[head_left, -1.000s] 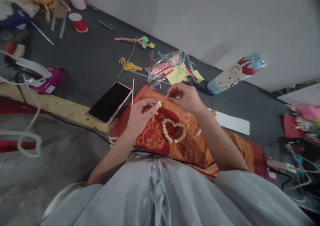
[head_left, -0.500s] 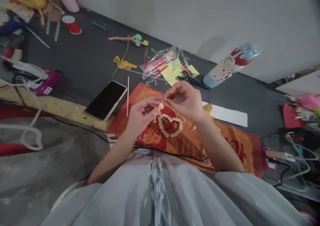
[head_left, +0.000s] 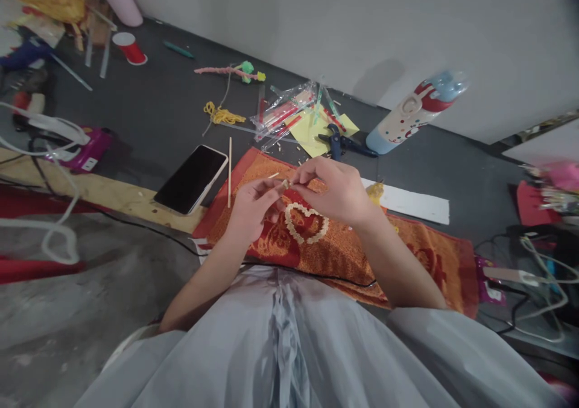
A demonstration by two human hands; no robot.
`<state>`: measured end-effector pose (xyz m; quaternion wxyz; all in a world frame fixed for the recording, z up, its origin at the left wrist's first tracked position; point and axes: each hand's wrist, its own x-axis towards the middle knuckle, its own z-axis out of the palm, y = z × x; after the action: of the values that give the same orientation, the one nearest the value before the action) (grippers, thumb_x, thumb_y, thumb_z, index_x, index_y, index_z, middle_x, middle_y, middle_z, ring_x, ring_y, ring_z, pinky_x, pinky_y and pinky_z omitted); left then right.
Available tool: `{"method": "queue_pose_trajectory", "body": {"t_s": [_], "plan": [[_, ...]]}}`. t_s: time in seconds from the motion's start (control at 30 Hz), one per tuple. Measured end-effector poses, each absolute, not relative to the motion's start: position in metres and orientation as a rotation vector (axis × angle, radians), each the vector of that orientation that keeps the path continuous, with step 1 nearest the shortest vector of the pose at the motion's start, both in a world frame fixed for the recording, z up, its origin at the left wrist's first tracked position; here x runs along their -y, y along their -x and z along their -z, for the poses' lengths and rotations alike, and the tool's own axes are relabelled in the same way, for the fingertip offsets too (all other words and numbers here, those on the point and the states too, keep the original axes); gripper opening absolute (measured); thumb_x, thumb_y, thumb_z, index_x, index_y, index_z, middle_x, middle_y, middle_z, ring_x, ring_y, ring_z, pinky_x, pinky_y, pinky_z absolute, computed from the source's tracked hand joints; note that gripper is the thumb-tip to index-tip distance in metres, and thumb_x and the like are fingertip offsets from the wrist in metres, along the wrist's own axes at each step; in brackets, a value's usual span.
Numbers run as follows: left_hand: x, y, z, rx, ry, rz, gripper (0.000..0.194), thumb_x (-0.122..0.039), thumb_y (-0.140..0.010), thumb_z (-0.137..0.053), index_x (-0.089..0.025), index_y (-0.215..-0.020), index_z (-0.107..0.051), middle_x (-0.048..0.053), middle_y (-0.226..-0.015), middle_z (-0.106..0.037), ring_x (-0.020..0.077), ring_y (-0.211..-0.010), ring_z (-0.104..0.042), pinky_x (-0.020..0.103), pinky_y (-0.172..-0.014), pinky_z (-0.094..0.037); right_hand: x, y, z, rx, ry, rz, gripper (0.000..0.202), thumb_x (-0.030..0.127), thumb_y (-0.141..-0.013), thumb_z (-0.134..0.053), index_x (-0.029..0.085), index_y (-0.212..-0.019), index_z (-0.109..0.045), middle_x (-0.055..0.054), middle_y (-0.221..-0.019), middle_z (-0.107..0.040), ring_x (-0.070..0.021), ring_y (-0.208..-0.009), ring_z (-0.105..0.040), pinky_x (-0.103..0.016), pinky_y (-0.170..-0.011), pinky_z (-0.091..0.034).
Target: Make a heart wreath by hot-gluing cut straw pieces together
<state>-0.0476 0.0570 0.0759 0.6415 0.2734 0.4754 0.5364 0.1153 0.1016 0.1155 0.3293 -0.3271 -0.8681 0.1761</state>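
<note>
Above an orange and red towel, my left hand pinches a small cream-coloured piece between thumb and fingers. My right hand meets it from the right, its thumb and forefinger pressed together at the piece's edge; whatever is between those fingertips is too small to name. A thin pale stick shows just beyond the left fingers. On the towel, just below both hands, lies a heart-shaped outline of small cream pieces.
A black-screened phone and a wooden stick lie left of the towel. Beyond it are blue-handled cutters, yellow paper, plastic-wrapped sticks and a bottle. A black cable crosses the towel's near edge.
My right fingertips have moved down and left to the cream piece, which is now turned and partly covered. The thin pale stick now shows beyond the left fingers.
</note>
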Motion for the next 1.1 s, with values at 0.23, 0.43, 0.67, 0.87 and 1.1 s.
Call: {"method": "queue_pose_trajectory", "body": {"t_s": [0.23, 0.43, 0.67, 0.87, 1.1], "plan": [[-0.0554, 0.0461, -0.0806, -1.121, -0.597, -1.189, 0.030, -0.030, -0.056, -0.081, -0.015, -0.072, -0.061, -0.006, -0.054, -0.054, 0.0058, -0.042, -0.051, 0.014, -0.030, -0.033, -0.1004, -0.1165, -0.1142, 2.277, 0.845, -0.482, 0.019, 0.005, -0.078, -0.056, 0.022, -0.079, -0.047, 0.000, -0.079, -0.069, -0.0136, -0.075, -0.066, -0.025, -0.068, -0.049], [-0.0552, 0.0457, -0.0818, -1.127, -0.592, -1.184, 0.029, -0.028, -0.055, -0.080, -0.015, -0.072, -0.060, -0.006, -0.055, -0.055, 0.0059, -0.043, -0.052, 0.014, -0.030, -0.034, -0.1005, -0.1158, -0.1128, 2.259, 0.853, -0.527, 0.022, 0.006, -0.077, -0.054, 0.023, -0.075, -0.041, 0.000, -0.078, -0.068, -0.0138, -0.075, -0.065, -0.026, -0.068, -0.048], [-0.0558, 0.0452, -0.0832, -1.155, -0.588, -1.188, 0.024, -0.024, -0.055, -0.076, -0.015, -0.070, -0.059, -0.005, -0.052, -0.055, 0.0059, -0.039, -0.049, 0.015, -0.030, -0.033, -0.1020, -0.1164, -0.1108, 2.292, 0.816, -0.457, 0.019, 0.006, -0.077, -0.051, 0.023, -0.074, -0.043, 0.000, -0.075, -0.067, -0.0138, -0.072, -0.063, -0.026, -0.065, -0.047], [-0.0545, 0.0467, -0.0821, -1.166, -0.617, -1.181, 0.024, -0.025, -0.056, -0.075, -0.015, -0.070, -0.059, -0.005, -0.052, -0.054, 0.0061, -0.040, -0.049, 0.015, -0.031, -0.032, -0.1013, -0.1163, -0.1109, 2.296, 0.804, -0.441, 0.020, 0.005, -0.077, -0.050, 0.023, -0.073, -0.042, 0.000, -0.077, -0.068, -0.0140, -0.073, -0.064, -0.026, -0.066, -0.048], [-0.0557, 0.0456, -0.0864, -1.171, -0.615, -1.175, 0.025, -0.024, -0.054, -0.077, -0.015, -0.069, -0.059, -0.006, -0.052, -0.053, 0.0055, -0.040, -0.048, 0.015, -0.030, -0.030, -0.1024, -0.1162, -0.1115, 2.282, 0.740, -0.429, 0.023, 0.003, -0.076, -0.050, 0.023, -0.073, -0.039, -0.001, -0.076, -0.068, -0.0145, -0.072, -0.064, -0.025, -0.064, -0.046]]}}
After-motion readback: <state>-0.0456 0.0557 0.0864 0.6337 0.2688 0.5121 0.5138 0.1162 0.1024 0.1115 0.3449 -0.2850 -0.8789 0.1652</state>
